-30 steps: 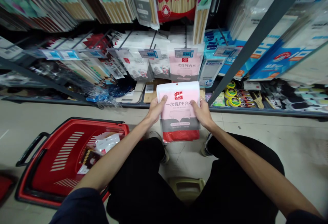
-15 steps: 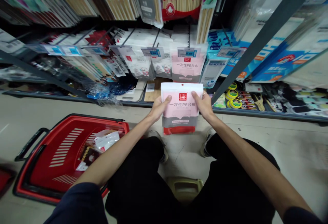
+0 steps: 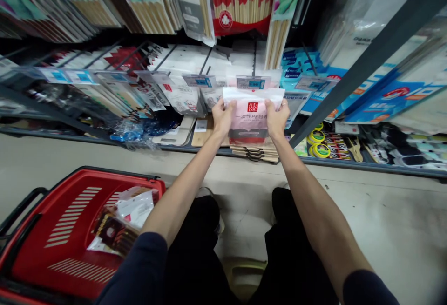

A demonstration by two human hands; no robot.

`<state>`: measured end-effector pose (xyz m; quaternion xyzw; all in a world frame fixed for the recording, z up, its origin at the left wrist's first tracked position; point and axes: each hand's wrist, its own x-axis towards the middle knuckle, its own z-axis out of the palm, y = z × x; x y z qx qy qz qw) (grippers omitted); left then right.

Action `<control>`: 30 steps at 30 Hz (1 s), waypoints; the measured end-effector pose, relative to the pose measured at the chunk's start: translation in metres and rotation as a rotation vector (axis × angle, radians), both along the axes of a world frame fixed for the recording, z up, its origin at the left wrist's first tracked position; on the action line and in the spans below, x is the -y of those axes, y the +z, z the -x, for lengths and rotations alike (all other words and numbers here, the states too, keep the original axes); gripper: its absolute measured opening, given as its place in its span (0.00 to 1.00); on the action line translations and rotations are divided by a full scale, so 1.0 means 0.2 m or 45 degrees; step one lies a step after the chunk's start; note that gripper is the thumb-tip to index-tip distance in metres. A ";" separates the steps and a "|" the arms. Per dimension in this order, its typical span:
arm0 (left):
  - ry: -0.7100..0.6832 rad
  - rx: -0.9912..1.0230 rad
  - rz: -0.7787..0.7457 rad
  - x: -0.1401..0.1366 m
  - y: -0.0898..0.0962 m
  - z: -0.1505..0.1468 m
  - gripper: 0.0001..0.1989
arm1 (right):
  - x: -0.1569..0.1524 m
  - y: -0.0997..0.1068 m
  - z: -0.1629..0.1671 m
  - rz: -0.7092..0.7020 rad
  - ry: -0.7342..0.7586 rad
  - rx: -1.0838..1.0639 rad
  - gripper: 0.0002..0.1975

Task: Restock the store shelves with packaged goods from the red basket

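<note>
Both hands grip a pink and white pack of disposable tablecloth (image 3: 248, 125), held upright against the front of the shelf display. My left hand (image 3: 223, 115) pinches its left edge, thumb on the front. On the opposite edge my right hand (image 3: 277, 116) does the same, its thumb also in front. Just above the pack's top edge is a price tag (image 3: 253, 83) at the end of a display hook. White packs (image 3: 179, 95) hang left of my left hand, and a blue and white pack (image 3: 292, 102) hangs behind my right hand.
A red shopping basket (image 3: 78, 181) with several packs in it stands on the floor at left. Bundles of skewers (image 3: 240, 2) hang overhead. A dark slanted post (image 3: 352, 65) rises at right. Cutting boards (image 3: 200, 132) and yellow rolls (image 3: 318, 144) lie on the bottom shelf.
Both hands have moved the tablecloth pack forward and up, from above the floor to the hanging packs. The view has shifted slightly, and the wooden boards with dark handles below now show.
</note>
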<state>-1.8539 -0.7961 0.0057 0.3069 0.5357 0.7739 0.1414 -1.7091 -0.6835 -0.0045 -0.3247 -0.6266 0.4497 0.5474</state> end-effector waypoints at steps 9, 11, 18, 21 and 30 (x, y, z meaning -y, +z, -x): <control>-0.015 0.064 -0.107 -0.08 0.09 0.03 0.24 | 0.01 0.14 0.05 -0.078 -0.044 -0.086 0.22; 0.035 0.108 -0.109 -0.12 0.09 0.05 0.23 | 0.00 0.13 0.07 -0.009 -0.076 -0.053 0.22; 0.097 0.138 -0.103 -0.21 0.05 0.09 0.15 | -0.02 0.11 0.11 -0.028 -0.225 0.041 0.19; 0.085 0.169 -0.087 -0.23 0.03 0.09 0.17 | -0.05 0.10 0.10 -0.092 -0.223 0.078 0.21; 0.139 0.199 0.078 -0.26 0.01 0.15 0.20 | -0.12 0.05 0.16 0.125 -0.194 0.068 0.22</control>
